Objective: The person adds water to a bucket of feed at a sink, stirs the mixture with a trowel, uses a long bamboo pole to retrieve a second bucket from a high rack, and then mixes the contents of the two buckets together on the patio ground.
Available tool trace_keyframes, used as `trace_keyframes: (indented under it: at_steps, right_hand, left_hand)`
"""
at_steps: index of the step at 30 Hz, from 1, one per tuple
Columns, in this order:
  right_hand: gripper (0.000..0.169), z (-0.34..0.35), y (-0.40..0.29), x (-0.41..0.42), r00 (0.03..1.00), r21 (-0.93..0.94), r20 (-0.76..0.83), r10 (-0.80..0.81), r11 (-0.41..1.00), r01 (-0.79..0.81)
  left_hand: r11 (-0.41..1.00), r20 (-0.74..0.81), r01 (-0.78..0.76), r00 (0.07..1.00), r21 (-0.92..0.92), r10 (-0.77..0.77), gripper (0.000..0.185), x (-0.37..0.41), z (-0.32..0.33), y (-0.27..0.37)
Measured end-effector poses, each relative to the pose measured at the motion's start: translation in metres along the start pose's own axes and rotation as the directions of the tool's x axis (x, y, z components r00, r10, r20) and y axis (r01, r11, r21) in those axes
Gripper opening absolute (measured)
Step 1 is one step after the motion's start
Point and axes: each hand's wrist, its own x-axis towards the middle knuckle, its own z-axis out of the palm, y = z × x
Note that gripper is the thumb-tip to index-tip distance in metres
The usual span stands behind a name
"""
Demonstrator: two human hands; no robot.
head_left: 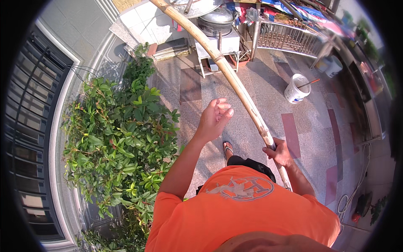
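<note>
A long, pale bamboo pole [234, 78] slants across the view from the top middle down to my right side. Near its lower end, my right hand [281, 152] is wrapped around it, beside my hip. The pole's far end runs out of view at the top. My left hand [217, 117] is raised to the left of the pole, apart from it, with its fingers loosely curled and nothing in them. Below both hands lies a floor of mixed stone tiles [211, 85], where one of my feet [228, 148] in a flip-flop shows.
Leafy shrubs [126, 132] crowd my left, before a barred window [31, 126]. A lidded metal pot [217, 22] stands on a stove stand [217, 44] ahead. To the right are a white bucket [296, 91] holding a stick, a metal railing [286, 37] and a hose [355, 186].
</note>
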Motion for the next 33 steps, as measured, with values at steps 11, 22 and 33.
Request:
trace_keyframes:
  at_steps: [11,22,33]
  right_hand:
    - [0.028,-0.014,-0.159,0.216,0.997,-0.092,-0.036,-0.064,0.994,0.061]
    - [0.032,0.019,-0.3,0.305,0.922,-0.145,-0.374,-0.099,0.988,0.048]
    - [0.032,0.033,-0.329,0.365,0.766,-0.089,-0.639,-0.073,0.996,0.02]
  left_hand:
    - [0.884,-0.435,-0.099,0.891,-0.457,-0.126,0.062,0.366,-0.225,0.023]
    - [0.775,-0.018,0.187,0.969,-0.604,-0.248,0.018,0.552,-0.166,0.026]
    - [0.825,0.204,0.251,0.964,-0.506,-0.168,0.03,0.653,0.01,-0.019]
